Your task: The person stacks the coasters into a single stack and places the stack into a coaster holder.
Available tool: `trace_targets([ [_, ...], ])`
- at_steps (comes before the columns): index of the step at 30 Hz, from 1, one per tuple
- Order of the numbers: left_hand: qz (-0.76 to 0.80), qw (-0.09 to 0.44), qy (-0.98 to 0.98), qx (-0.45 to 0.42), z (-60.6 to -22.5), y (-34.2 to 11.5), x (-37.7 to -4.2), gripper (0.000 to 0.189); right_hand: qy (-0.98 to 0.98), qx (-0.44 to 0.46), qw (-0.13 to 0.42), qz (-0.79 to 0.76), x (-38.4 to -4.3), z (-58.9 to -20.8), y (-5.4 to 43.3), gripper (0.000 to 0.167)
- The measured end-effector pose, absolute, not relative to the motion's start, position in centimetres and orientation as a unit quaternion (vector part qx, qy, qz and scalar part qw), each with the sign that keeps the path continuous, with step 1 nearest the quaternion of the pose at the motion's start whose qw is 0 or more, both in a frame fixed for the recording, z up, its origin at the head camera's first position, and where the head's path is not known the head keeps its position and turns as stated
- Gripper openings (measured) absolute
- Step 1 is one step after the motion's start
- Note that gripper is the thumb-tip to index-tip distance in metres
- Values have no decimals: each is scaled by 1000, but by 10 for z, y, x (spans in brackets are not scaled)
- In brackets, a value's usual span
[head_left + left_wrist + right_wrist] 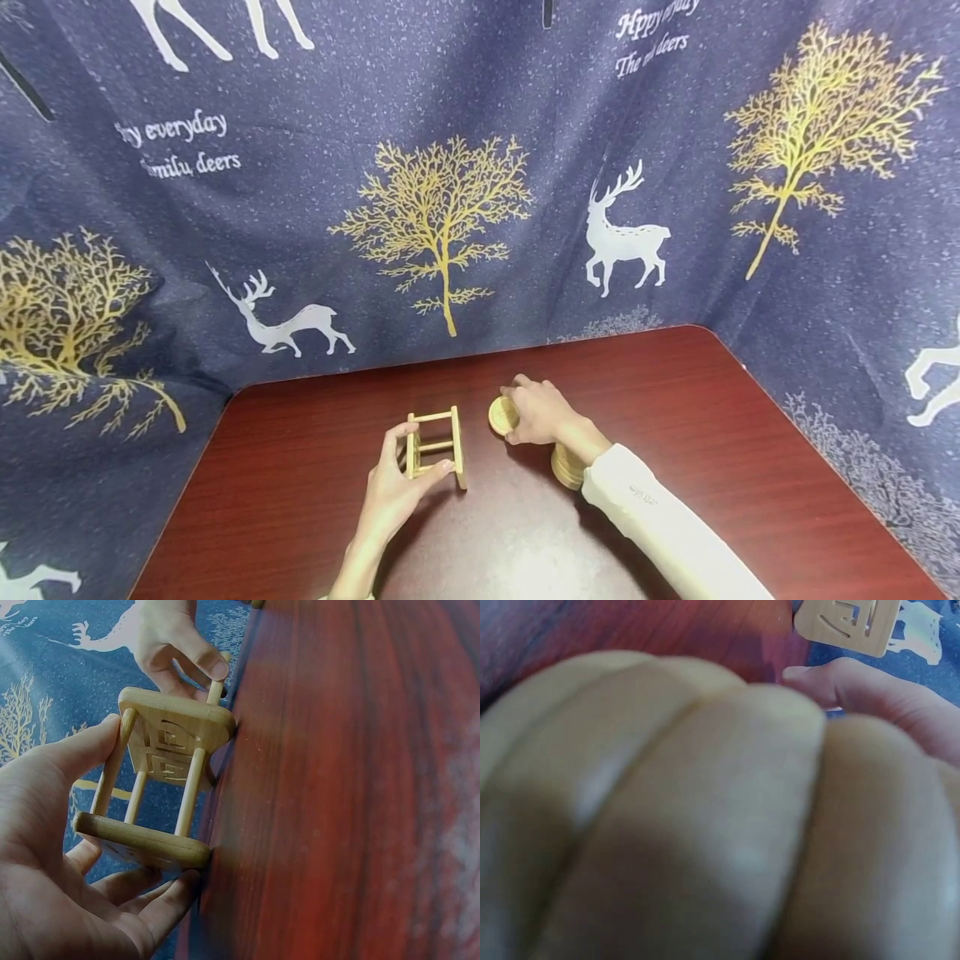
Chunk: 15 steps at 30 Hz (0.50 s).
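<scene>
My left hand (pixel 396 493) holds a small pale wooden coaster rack (pixel 457 442) on the tabletop, thumb on one side and fingers on the other. The left wrist view shows its two end plates (pixel 169 712), cut with an angular pattern, joined by thin rods. To the right, my right hand (pixel 540 412) pinches a round wooden coaster (pixel 500 417), tilted so its face shows. In the left wrist view that coaster (pixel 216 691) appears edge-on. Below my right wrist sits a stack of coasters (pixel 566 469), partly hidden by the forearm; its rounded edges (pixel 682 787) fill the right wrist view, blurred.
The reddish-brown wooden table (pixel 300 467) has rounded far corners. Behind it and along its sides hangs a dark blue cloth (pixel 480 83) printed with white deer and yellow trees. Light glares off the table's near middle.
</scene>
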<state>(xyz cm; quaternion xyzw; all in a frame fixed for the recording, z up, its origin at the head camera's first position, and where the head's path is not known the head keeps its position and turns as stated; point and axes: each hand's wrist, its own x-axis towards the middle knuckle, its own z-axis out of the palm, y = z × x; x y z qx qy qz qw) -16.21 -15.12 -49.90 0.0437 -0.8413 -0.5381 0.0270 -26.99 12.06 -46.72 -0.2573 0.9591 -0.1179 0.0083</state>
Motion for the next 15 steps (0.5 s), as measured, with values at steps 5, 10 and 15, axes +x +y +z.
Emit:
trace_targets([
  [5,-533,27,-844,45,-497,-151,-162,84,958,-256,2,-131,-265,-460,121,87],
  [10,-531,27,-846,48,-498,-152,-161,85,956,-261,-21,-135,-258,-458,122,87],
  [15,-527,32,-848,44,-498,-152,-160,84,953,-264,-44,-143,-253,-455,124,87],
])
